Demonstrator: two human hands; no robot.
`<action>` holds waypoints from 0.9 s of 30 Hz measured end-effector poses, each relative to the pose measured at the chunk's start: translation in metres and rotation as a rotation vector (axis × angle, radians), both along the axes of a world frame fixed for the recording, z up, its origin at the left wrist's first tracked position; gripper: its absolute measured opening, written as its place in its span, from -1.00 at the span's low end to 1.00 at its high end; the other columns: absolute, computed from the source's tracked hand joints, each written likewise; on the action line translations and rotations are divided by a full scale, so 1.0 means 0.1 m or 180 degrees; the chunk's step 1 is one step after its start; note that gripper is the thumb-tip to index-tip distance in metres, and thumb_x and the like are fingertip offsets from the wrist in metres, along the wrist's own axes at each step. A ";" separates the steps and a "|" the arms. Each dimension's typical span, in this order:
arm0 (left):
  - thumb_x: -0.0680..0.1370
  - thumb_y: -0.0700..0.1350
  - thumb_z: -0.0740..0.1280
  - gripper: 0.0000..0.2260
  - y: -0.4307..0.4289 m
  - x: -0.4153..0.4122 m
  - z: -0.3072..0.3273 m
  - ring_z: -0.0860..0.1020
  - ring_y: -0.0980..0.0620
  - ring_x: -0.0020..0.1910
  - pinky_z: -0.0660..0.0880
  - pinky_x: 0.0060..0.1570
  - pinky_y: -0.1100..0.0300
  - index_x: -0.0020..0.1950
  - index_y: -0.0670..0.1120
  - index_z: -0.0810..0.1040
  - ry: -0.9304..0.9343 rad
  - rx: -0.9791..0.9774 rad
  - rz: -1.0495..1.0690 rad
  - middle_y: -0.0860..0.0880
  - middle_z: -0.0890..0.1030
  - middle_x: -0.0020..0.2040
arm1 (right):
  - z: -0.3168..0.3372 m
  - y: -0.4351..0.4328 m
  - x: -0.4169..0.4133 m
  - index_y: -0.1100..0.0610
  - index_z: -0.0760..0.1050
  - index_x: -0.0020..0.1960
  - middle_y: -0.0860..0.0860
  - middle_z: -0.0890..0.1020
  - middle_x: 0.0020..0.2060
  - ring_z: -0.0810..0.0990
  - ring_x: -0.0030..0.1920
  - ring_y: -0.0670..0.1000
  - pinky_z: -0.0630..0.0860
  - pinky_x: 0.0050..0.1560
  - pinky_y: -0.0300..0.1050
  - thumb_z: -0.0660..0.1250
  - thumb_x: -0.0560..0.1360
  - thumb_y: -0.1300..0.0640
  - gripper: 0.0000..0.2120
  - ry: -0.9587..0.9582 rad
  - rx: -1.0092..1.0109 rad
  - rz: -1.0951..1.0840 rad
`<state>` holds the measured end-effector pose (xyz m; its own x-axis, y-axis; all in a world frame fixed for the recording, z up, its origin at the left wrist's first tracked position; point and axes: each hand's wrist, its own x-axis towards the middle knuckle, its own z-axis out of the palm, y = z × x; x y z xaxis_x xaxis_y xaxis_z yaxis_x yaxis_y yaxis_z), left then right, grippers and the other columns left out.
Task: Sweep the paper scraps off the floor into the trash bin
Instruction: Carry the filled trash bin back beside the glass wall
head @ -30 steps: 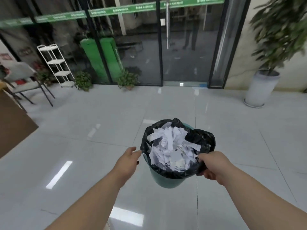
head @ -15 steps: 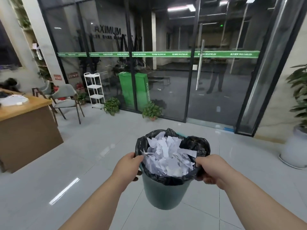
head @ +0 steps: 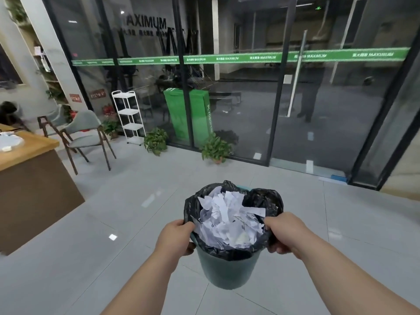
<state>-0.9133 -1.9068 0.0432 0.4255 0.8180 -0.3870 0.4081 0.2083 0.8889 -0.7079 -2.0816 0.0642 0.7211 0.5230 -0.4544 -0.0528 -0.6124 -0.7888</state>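
A dark green trash bin [head: 227, 271] lined with a black bag [head: 261, 201] hangs in the air in front of me, above the grey tiled floor. White paper scraps [head: 227, 221] fill it to the rim. My left hand [head: 175, 237] grips the bin's left rim, fingers curled over the bag's edge. My right hand [head: 284, 233] grips the right rim the same way. No loose scraps show on the floor around the bin.
A wooden desk [head: 27, 178] stands at the left, with grey chairs [head: 84, 135] behind it. A white shelf rack [head: 129, 117] and small potted plants [head: 216, 147] line the glass wall and door [head: 295, 87] ahead.
My left hand has closed on the bin's left rim, where it was only touching it before. The bin has come up higher, and my view has lifted and turned left toward the desk.
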 end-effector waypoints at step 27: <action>0.52 -0.24 0.33 -0.85 4.42 4.42 -0.46 0.68 -0.20 -0.32 0.69 -0.10 -0.07 -0.03 -0.30 0.65 -0.0269 -0.0278 0.0998 -0.20 0.71 -0.22 | -0.35 4.92 4.64 0.13 0.49 0.05 0.14 0.63 -0.20 0.57 -0.42 0.12 0.45 -0.38 -0.14 0.30 0.33 0.19 -0.72 0.0560 0.0193 0.0764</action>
<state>-0.4713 -1.4644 -0.0030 0.1920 0.8795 -0.4355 0.2377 0.3889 0.8901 -0.2434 -1.5897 0.0292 0.4866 0.6990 -0.5241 -0.0513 -0.5760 -0.8159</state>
